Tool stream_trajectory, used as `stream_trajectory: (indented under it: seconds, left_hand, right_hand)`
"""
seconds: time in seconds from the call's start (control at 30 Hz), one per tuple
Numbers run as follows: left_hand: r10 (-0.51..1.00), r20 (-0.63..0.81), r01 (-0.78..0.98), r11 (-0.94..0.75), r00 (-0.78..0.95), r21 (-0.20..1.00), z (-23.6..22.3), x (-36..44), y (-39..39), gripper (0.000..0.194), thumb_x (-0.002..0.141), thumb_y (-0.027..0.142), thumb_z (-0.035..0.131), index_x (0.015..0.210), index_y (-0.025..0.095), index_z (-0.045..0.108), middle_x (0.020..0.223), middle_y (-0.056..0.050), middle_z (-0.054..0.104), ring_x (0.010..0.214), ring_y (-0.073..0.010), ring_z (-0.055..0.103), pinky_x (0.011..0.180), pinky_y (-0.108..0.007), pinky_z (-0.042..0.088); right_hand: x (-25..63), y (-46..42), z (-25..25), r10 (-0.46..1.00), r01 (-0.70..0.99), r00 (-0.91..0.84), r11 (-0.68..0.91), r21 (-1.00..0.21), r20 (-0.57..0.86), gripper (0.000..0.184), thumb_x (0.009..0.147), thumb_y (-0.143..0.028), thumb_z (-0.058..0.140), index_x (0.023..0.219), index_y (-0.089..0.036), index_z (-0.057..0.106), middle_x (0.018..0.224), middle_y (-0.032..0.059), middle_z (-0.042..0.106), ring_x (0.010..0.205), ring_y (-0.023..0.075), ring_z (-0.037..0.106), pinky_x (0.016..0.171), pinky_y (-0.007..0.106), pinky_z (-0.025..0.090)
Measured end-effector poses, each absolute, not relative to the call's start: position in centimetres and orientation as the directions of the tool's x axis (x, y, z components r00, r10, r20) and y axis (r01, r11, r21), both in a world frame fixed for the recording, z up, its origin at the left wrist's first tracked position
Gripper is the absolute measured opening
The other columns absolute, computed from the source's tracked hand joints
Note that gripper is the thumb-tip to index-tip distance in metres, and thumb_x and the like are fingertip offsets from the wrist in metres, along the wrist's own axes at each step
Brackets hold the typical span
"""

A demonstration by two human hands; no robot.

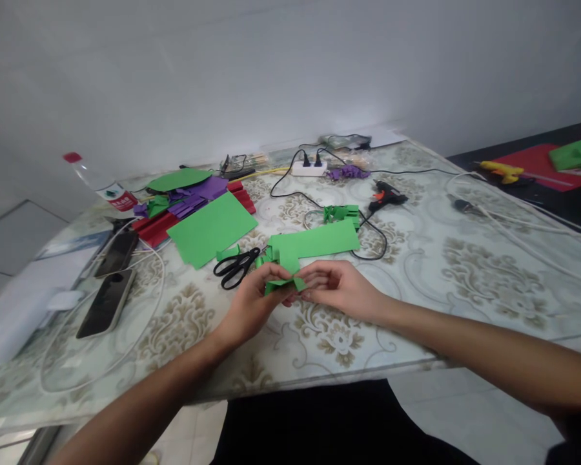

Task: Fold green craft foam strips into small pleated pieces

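Note:
Between my two hands is a small folded piece of green paper [281, 284], near the front of the table. My left hand [257, 294] pinches its left side, thumb towards me. On the other side the fingers of my right hand [336, 287] close on its right end. Just beyond lies a long green paper strip [317, 240], with smaller green scraps [264, 258] by its left end. Black-handled scissors [235, 266] rest beside my left hand. A larger green sheet [213, 229] lies further left.
A black glue gun [387, 196] and a white power strip [310, 168] with cables stand behind. Two phones [107, 303] and a white cable lie left, near a red-capped bottle [101, 184]. Purple and red paper [198, 194] is heaped back left. A yellow glue gun [502, 171] lies far right.

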State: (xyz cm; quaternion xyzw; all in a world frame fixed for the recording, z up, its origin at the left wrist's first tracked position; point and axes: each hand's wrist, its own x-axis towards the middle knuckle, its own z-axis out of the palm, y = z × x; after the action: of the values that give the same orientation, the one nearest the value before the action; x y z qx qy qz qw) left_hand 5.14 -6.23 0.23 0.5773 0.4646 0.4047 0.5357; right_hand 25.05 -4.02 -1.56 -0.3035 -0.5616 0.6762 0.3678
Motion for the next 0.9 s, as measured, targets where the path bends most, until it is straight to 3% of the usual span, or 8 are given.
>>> stream_trajectory:
  seconds: [0.13, 0.37, 0.9]
  left_hand:
    - [0.967, -0.074, 0.098, 0.051, 0.246, 0.994, 0.43, 5.08, -6.08, 0.014, 0.081, 0.025, 0.072, 0.087, 0.016, 0.063, 0.068, 0.001, 0.069, 0.061, -0.0141, 0.065, 0.064, -0.027, 0.054]
    - [0.954, -0.026, 0.206, -0.038, 0.300, 0.978, 1.07, 5.37, -6.14, 0.011, 0.083, 0.020, 0.066, 0.073, 0.015, 0.066, 0.066, -0.002, 0.069, 0.064, -0.0157, 0.065, 0.065, -0.028, 0.056]
    - [0.960, -0.004, 0.146, -0.038, 0.279, 0.989, 0.31, 5.46, -6.44, 0.014, 0.082, 0.026, 0.073, 0.084, 0.017, 0.062, 0.071, 0.001, 0.068, 0.064, -0.0138, 0.066, 0.064, -0.027, 0.057]
  right_hand:
    - [25.11, -4.05, -1.28, 0.845, -0.160, -0.534, -0.147, -0.976, -0.040, 0.028, 0.076, -0.034, 0.079, 0.097, -0.015, 0.073, 0.087, 0.0067, 0.078, 0.086, 0.0211, 0.076, 0.084, 0.035, 0.059]
    - [25.07, -4.14, -1.21, 0.851, -0.163, -0.521, -0.179, -0.970, -0.069, 0.024, 0.075, -0.032, 0.080, 0.091, -0.016, 0.073, 0.083, 0.0058, 0.079, 0.081, 0.0202, 0.076, 0.084, 0.034, 0.060]
    - [24.93, -4.04, -1.73, 0.891, -0.118, -0.445, -0.154, -0.981, -0.087, 0.010, 0.073, -0.022, 0.074, 0.078, -0.017, 0.067, 0.066, 0.0016, 0.075, 0.066, 0.0179, 0.074, 0.067, 0.029, 0.058]
